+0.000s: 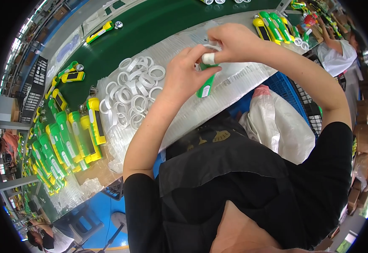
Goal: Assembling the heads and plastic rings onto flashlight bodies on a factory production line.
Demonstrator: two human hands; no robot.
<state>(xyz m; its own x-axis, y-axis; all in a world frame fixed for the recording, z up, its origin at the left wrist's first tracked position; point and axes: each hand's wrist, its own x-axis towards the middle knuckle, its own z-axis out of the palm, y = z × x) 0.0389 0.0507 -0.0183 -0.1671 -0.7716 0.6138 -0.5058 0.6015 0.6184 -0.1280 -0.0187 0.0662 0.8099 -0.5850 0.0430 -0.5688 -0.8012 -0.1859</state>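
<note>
My left hand is closed around the upper end of a green flashlight, whose handle slants down toward me. At that upper end my right hand grips a white plastic ring, its fingers bent over the rim. White tape or a finger cover wraps a digit of the right hand. The fingers hide most of the flashlight's head, so I cannot tell how far the ring sits on it. Left of my left forearm lies a loose heap of white rings on the plastic-covered bench.
Many green and yellow flashlights crowd the bench at left. More flashlights lie at the far right. A green conveyor belt runs behind, carrying a yellow flashlight. A white sack and blue crate stand below the bench edge; co-workers sit nearby.
</note>
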